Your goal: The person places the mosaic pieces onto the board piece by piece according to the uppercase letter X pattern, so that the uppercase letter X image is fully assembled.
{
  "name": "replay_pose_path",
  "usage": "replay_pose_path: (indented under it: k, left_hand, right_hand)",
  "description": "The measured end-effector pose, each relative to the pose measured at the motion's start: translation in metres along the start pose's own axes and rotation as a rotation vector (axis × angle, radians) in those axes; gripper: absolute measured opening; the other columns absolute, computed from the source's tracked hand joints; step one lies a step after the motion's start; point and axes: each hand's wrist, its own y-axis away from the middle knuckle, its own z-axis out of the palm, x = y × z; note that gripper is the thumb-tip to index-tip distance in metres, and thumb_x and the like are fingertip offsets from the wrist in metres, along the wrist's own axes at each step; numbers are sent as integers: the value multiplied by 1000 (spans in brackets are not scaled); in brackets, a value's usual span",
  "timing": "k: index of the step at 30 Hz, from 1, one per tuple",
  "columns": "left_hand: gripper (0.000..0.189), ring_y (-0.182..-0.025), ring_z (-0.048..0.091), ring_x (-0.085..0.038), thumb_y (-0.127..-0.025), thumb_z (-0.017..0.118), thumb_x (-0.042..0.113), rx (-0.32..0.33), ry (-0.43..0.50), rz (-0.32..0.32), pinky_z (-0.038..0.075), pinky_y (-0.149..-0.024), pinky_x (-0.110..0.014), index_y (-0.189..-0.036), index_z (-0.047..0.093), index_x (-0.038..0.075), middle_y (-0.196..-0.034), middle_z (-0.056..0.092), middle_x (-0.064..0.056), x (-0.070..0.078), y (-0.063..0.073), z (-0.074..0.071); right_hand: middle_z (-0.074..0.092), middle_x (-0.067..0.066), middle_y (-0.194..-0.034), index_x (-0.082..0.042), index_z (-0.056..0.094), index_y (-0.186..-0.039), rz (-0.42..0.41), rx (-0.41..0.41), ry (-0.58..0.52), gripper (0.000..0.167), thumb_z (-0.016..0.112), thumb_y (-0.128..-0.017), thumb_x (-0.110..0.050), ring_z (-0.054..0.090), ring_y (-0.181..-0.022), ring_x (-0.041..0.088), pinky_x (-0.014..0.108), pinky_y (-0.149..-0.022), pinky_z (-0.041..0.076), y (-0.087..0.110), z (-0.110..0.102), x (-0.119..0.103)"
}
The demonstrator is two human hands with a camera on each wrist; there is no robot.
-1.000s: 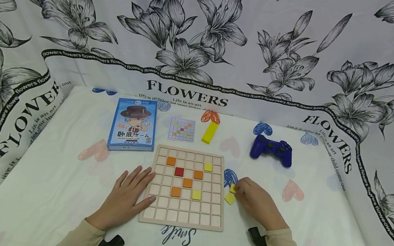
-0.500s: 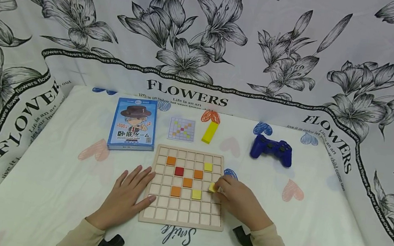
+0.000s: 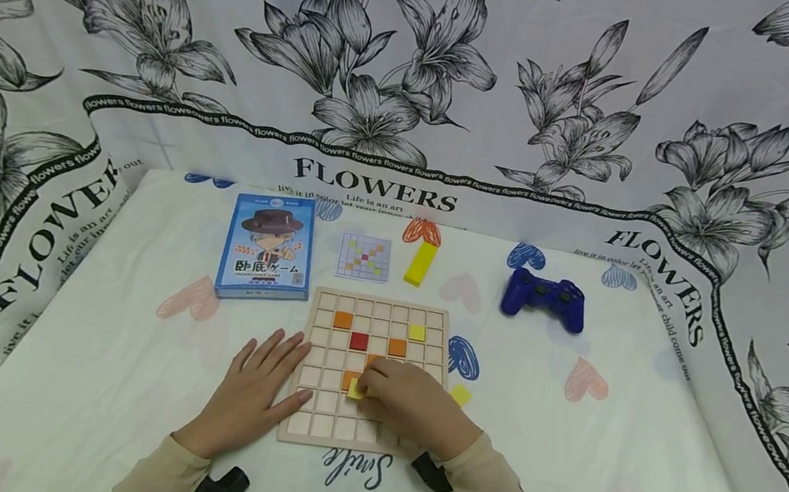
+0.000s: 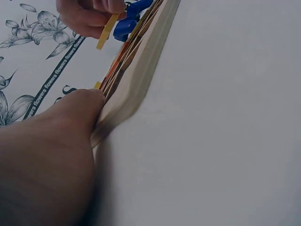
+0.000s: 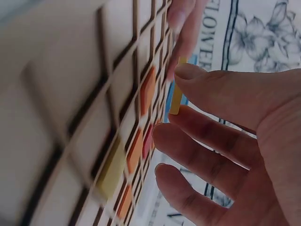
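Observation:
A wooden grid board [image 3: 322, 425] lies in the middle of the cloth, with square orange, yellow and red tiles in some cells. My left hand [image 3: 253, 399] rests flat at its left edge, fingers spread and thumb over the rim. Above the lower left cells, my right hand [image 3: 410, 404] pinches a yellow tile [image 3: 355, 391] between thumb and index finger. In the right wrist view the held tile [image 5: 177, 96] stands on edge, clear of the board. Close to it in the head view is an orange tile [image 3: 349, 380]. My right hand covers a few cells.
Right of the board lies a loose yellow tile [image 3: 460, 394]. Behind it are a blue game box [image 3: 267, 249], a small grid pattern card [image 3: 364, 258], a yellow bar [image 3: 420, 264] and a blue game controller [image 3: 544, 300].
My right hand has picked up one of the two yellow tiles beside the board and carried it left across the grid. My left hand has stayed in place.

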Motion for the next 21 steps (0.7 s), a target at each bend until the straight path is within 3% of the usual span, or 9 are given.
replay_pose_path:
  k: [8,21]
  left_hand:
    - [70,-145,20,-32,-92,54,52,15,-1,14,9,-114,-57,-148,36,15,-155,32,-6,-1,-1,1]
    - [70,-145,18,-31,-92,53,53,5,-1,6,8,-115,-56,-149,35,16,-155,30,-5,-2,-1,1]
  right_hand:
    - [62,-9,-98,-22,63,-103,-99,-7,57,12,64,-92,-27,56,-78,5,17,-74,49,-16,9,-15]
    - [62,-8,-97,-20,63,-103,-109,-50,87,12,61,-94,-26,55,-78,6,19,-74,49,-22,13,-26]
